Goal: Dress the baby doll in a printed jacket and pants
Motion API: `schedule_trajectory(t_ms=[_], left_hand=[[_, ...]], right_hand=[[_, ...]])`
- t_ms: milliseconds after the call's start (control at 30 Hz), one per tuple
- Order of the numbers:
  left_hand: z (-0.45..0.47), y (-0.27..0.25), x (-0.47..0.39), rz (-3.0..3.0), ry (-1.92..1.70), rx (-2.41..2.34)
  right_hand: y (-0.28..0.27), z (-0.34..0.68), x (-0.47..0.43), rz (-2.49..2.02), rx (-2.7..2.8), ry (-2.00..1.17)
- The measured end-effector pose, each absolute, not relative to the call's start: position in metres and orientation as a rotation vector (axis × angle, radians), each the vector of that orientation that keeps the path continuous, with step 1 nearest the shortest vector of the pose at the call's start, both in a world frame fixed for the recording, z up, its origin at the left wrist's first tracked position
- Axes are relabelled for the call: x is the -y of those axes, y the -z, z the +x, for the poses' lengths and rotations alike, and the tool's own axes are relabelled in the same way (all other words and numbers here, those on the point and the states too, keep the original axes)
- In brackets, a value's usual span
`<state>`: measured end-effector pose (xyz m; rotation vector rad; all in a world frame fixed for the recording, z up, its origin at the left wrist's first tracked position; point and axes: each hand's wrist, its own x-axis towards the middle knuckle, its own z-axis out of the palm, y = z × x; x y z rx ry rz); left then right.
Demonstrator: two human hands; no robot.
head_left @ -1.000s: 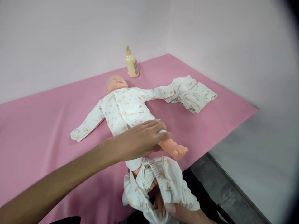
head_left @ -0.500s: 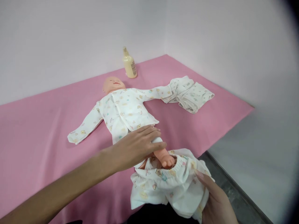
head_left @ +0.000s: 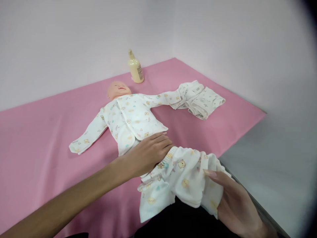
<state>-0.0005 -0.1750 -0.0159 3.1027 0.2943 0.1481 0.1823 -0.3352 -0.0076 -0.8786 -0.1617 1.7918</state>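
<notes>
Head cam: L hand (head_left: pixel 146 153) flat on doll (head_left: pixel 128 115), R hand (head_left: pixel 235 205) gripping trousers (head_left: pixel 180 175).

A plain room set up like a baby-care practice corner: bare white walls (head_left: pixel 223 39) meet at a corner, and a desk under a pink cover (head_left: pixel 37 132) carries a baby doll (head_left: pixel 119 91) in a printed sleepsuit, a cream lotion bottle (head_left: pixel 135 67) and folded baby clothes (head_left: pixel 201 100); grey floor (head_left: pixel 279 158) beside it
</notes>
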Motion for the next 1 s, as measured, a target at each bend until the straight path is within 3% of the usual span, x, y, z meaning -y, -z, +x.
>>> schedule_trajectory(t_ms=[433,667,1000], left_hand=[[0.01,0.025,0.172,3.033,-0.155,-0.402],[0.009,0.024,0.164,2.999,-0.156,-0.251],[-0.001,0.015,0.137,3.339,-0.524,-0.239]], right_hand=[[0.031,0.168,0.342,-0.933,0.178,-1.531],[0.032,0.162,0.339,-0.956,0.151,-1.586],[0.041,0.16,0.344,-1.011,0.128,-1.572]])
